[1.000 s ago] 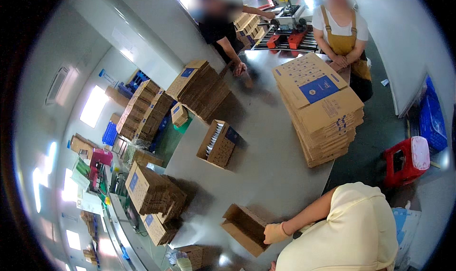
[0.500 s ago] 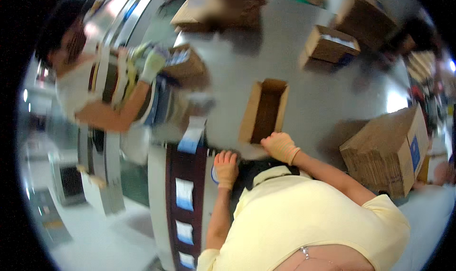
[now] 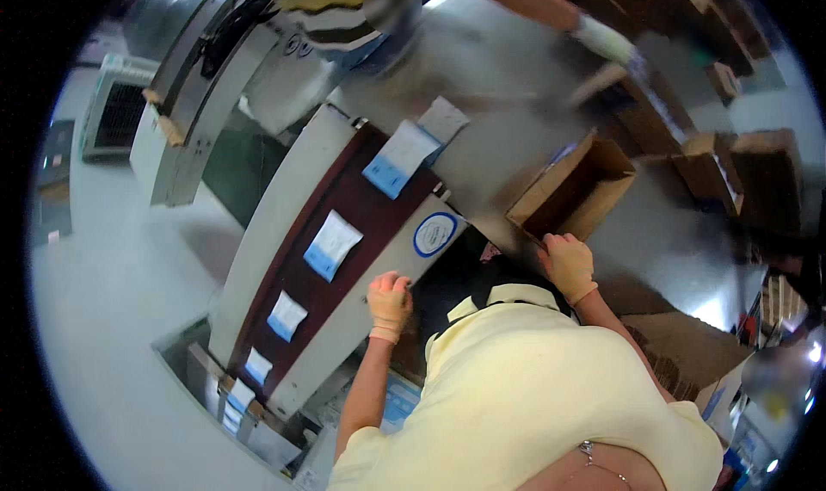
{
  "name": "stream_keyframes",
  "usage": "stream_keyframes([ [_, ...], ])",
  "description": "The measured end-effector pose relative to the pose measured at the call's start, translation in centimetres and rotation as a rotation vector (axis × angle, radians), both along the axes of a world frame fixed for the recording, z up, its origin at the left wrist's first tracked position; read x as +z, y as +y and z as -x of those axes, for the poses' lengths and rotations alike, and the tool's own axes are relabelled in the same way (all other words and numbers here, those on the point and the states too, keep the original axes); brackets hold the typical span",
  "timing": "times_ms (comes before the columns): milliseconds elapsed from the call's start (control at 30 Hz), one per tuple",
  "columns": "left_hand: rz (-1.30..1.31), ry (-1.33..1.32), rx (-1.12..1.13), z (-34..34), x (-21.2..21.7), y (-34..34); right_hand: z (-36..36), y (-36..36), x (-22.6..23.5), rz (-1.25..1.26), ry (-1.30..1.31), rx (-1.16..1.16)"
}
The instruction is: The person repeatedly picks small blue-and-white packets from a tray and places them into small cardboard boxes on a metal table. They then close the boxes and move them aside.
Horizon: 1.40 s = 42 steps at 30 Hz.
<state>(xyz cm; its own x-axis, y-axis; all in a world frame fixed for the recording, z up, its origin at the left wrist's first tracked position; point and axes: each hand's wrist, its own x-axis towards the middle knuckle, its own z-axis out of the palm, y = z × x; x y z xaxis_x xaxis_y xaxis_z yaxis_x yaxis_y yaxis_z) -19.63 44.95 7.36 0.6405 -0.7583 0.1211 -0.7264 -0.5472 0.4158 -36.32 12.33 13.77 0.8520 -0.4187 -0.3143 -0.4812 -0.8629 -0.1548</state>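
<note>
My right hand [image 3: 568,269], in a pale fingerless glove, grips the near end of an open cardboard box [image 3: 527,207]. The box stands on the metal table, and its visible inside shows bare brown card. My left hand [image 3: 389,306], gloved likewise, hovers beside the near side of the conveyor [image 3: 379,263] with loosely bent fingers and nothing seen in them. Blue-and-white packets lie in a row along the dark belt, one of them [image 3: 333,245] close to my left hand. Two packets overlap at the belt's far end, the front one [image 3: 401,158] partly covering the other.
Across the metal table [image 3: 482,69] a co-worker's arm [image 3: 525,0] reaches right, its gloved hand near other cardboard boxes [image 3: 632,104]. Flattened cartons [image 3: 688,345] are stacked at my right. A grey machine [image 3: 194,117] stands at the upper left.
My view has swung left, showing more of the conveyor. My left hand has come away from the conveyor's edge; my right hand stays on the box. The co-worker's arm now stretches across the table.
</note>
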Motion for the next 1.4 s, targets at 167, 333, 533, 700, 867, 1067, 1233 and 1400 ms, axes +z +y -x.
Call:
stream_keyframes([
  [167,-0.287,-0.104,0.249,-3.9,2.3,7.9,-0.1,0.4,-0.1,0.039,0.002,-0.030],
  [333,-0.281,-0.189,0.683,-12.2,5.0,12.8,-0.6,-0.2,-0.2,0.037,-0.038,-0.095],
  [533,-0.616,0.120,0.494,-16.4,5.0,6.6,-1.1,-0.6,0.2,-0.003,-0.076,-0.118],
  [700,-0.803,0.121,0.037,-20.2,5.5,-0.3,-0.9,-0.6,0.4,-0.017,-0.075,-0.118],
  [867,-0.126,0.556,0.225,-24.7,4.8,-14.0,-0.4,-0.7,0.7,-0.022,-0.049,-0.115],
  [1067,-0.233,0.633,0.098,-25.9,-6.5,-24.0,-1.3,-1.0,1.2,-0.055,-0.024,-0.122],
  [1233,-0.417,1.028,-0.013,-24.6,-4.8,-28.4,-0.9,-1.3,1.7,-0.101,-0.027,-0.109],
  [1400,-0.655,-0.139,-0.644,-11.2,2.2,-32.6,-0.7,-2.1,2.4,-0.121,0.006,-0.017],
])
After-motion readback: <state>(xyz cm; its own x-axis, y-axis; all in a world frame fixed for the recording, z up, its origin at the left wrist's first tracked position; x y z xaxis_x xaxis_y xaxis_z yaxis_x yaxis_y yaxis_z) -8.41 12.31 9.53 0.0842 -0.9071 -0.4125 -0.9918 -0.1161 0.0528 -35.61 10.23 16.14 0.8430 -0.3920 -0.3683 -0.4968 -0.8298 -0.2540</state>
